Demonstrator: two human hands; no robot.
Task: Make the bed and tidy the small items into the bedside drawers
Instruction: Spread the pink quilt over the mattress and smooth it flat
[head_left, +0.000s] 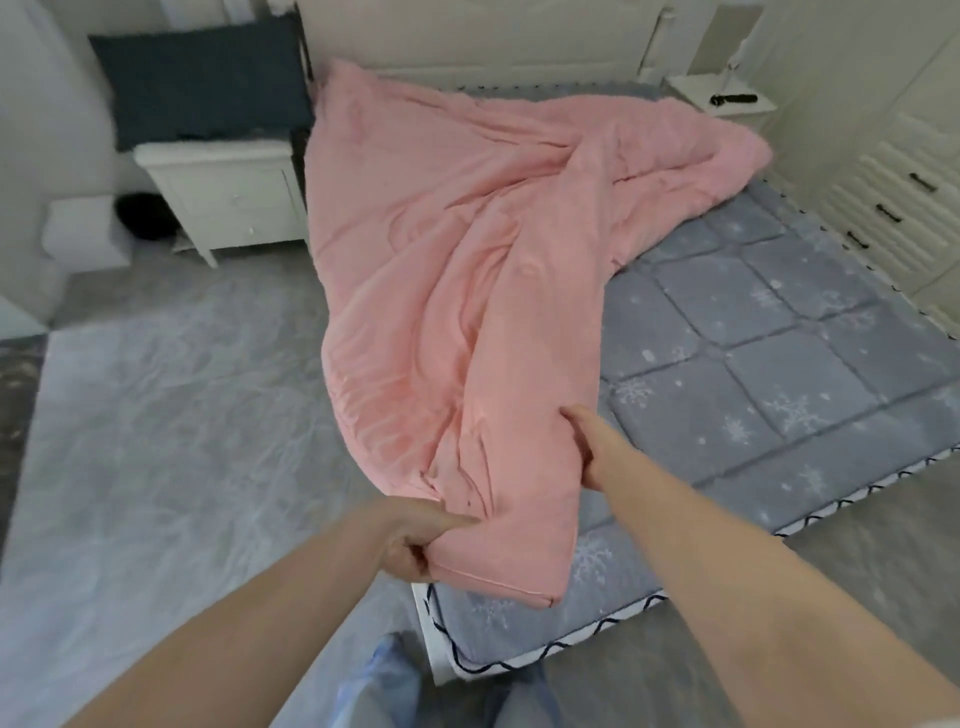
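A crumpled pink duvet (457, 249) lies diagonally across the bed, from the headboard down to the near left corner. The grey quilted mattress cover (769, 353) with snowflake print shows bare on the right half. My left hand (415, 540) grips the duvet's near corner at the foot of the bed. My right hand (587, 447) holds the duvet's edge a little farther up, fingers tucked into the fabric. A white bedside cabinet (228, 197) with drawers stands left of the bed. A second white bedside table (722, 98) stands at the far right with a dark item (735, 97) on top.
A dark blue pillow (197, 83) leans on the left cabinet against the wall. A white wardrobe with dark-handled drawers (893, 208) runs along the bed's right side. A pale rug (171, 415) covers the floor to the left. My legs stand at the bed's near corner.
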